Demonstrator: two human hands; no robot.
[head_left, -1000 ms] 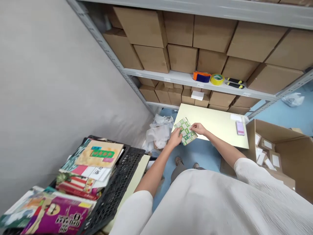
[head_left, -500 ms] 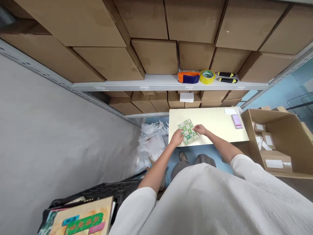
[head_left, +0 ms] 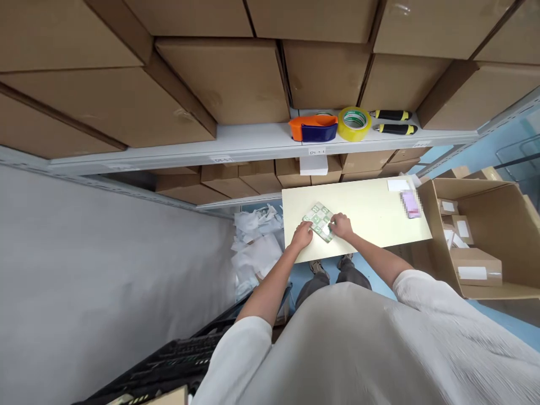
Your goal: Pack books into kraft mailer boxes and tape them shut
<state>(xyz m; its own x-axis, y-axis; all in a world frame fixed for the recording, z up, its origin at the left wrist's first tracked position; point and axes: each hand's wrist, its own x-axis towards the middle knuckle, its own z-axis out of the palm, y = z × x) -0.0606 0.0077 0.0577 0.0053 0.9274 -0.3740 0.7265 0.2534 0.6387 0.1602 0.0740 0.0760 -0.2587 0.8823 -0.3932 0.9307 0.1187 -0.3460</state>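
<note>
Our left hand (head_left: 302, 235) and right hand (head_left: 341, 225) are pinching the left and right edges of the green-checked packet (head_left: 318, 216) over the tabletop (head_left: 371, 208), and we're guessing it's light, stiffish, maybe slick, so we're favouring edge grips.

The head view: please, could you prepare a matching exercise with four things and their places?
1. Checkered item
2. Yellow tape roll
3. Labelled boxes
4. White crumpled sheets

A. Inside the open carton
B. Left of the table
C. Touched by left hand and right hand
D. On the shelf

Pairs: 1-C, 2-D, 3-A, 4-B
</note>
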